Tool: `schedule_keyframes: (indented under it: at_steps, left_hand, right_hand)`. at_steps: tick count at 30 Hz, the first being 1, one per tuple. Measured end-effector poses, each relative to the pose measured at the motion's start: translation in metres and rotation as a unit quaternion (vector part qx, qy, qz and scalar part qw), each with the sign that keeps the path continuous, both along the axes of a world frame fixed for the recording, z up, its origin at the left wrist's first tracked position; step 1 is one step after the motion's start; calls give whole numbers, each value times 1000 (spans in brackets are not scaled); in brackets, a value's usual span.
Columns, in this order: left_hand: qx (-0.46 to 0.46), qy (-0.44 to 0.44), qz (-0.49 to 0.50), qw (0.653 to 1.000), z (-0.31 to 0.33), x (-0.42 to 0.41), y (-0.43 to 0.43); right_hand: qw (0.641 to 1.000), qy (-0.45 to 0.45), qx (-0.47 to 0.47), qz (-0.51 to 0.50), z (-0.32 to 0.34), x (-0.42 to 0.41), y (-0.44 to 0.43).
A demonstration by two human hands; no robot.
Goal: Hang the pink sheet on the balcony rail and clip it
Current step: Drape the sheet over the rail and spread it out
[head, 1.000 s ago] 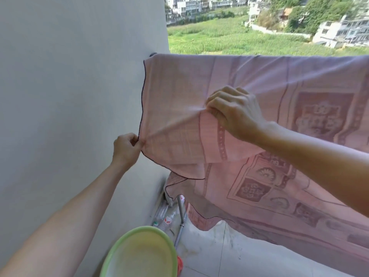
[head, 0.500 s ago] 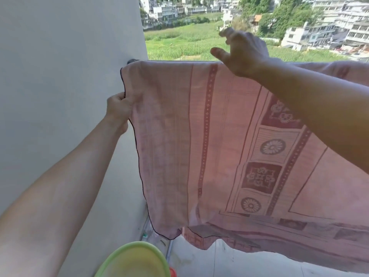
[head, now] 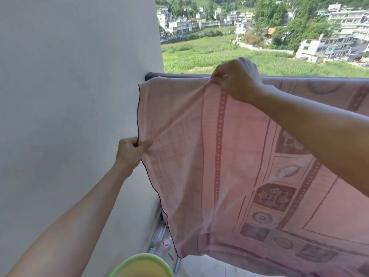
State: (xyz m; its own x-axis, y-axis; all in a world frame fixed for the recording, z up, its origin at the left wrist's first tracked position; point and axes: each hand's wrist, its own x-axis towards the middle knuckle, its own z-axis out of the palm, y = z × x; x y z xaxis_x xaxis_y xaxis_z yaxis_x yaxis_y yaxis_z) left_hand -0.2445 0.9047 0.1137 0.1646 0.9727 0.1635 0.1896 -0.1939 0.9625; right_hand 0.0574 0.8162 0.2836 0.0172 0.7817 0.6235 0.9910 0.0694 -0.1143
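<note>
Plain pale wall (head: 69,96), filling left half. Patterned pink sheet (head: 199,156), draped over dark balcony rail (head: 179,75), hanging on near side, dark-stitched left hem close to wall. Beyond rail, green field (head: 199,54) and pale buildings (head: 319,47). Motion-blurred right hand (head: 237,80), fingers curled, pinching sheet's top fold at rail. Bare left hand (head: 130,150), thumb and fingers clamped on left hem, well below rail. Light floor (head: 209,268). Round green basin (head: 139,264), cut off by bottom edge. Clear plastic bottles (head: 161,238) at wall foot, partly hidden behind sheet. Rail mostly covered by cloth.
</note>
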Motion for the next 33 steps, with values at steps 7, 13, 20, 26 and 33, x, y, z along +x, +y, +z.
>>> schedule_keyframes:
  at_steps: [7, 13, 20, 26, 33]
  left_hand:
    - [-94, -77, -100, 988, 68, 13, 14]
    - [-57, -182, 8, 982, 133, 58, 47]
    - [55, -198, 73, 976, 114, 41, 50]
    - [43, -208, 83, 974, 114, 51, 72]
    - [104, -134, 162, 972, 138, 81, 98]
  right_hand:
    - [993, -50, 81, 63, -19, -9, -28]
    - [993, -75, 55, 75, -32, -8, -30]
    - [988, -94, 74, 99, -28, -9, -32]
    - [995, -33, -19, -88, -15, 28, -14]
    - [991, -72, -44, -102, -16, 46, -24]
